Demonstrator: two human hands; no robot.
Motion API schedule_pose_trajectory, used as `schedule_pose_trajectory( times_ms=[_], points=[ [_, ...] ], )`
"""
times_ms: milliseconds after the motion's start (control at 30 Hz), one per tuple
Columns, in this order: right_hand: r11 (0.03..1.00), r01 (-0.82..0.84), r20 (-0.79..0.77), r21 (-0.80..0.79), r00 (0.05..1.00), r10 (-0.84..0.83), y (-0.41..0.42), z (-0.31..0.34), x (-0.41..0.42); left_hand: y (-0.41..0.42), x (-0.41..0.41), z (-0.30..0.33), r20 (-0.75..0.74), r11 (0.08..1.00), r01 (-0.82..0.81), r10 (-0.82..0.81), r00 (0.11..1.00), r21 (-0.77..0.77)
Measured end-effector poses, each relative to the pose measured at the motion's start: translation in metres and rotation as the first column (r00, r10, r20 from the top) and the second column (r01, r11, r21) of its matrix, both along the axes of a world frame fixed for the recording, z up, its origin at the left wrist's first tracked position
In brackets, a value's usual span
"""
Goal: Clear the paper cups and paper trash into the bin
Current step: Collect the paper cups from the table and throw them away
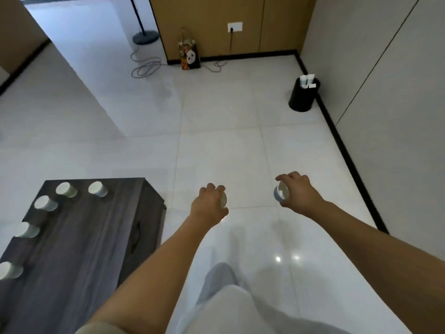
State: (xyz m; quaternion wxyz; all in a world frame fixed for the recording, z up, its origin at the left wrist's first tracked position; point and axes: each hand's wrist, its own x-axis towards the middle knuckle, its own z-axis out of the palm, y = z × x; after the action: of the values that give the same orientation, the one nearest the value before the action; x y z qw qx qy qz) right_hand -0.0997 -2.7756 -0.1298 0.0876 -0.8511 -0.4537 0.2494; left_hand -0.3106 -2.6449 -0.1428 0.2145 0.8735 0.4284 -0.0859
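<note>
Each grip is curled round one paper cup – left hand point(212, 201), right hand point(295, 192) – both held out over the floor. The bin point(304, 96) stands ahead and to the right by the wall, well apart, nearer the right hand; five more cups point(66, 189) wait on the surface point(79, 237) at left

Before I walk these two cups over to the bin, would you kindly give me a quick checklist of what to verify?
1. Left hand grips its paper cup: ok.
2. Right hand grips its paper cup: ok.
3. Black bin upright by the wall: ok.
4. Room left in the bin: cannot tell; white trash already pokes above its rim.
5. Tiled floor towards the bin free of obstacles: ok.
6. Dark wooden table cleared: not ok; five cups remain.
</note>
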Motion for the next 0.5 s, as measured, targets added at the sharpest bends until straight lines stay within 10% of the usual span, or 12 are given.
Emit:
schedule_pose_trajectory(
  times_ms=[500],
  points=[
    [0.953,0.292,-0.036,0.082,0.956,-0.29,0.2,0.015,0.245,0.262,0.299,0.022,0.057,0.968,0.249,-0.249,0.967,0.01]
  ],
)
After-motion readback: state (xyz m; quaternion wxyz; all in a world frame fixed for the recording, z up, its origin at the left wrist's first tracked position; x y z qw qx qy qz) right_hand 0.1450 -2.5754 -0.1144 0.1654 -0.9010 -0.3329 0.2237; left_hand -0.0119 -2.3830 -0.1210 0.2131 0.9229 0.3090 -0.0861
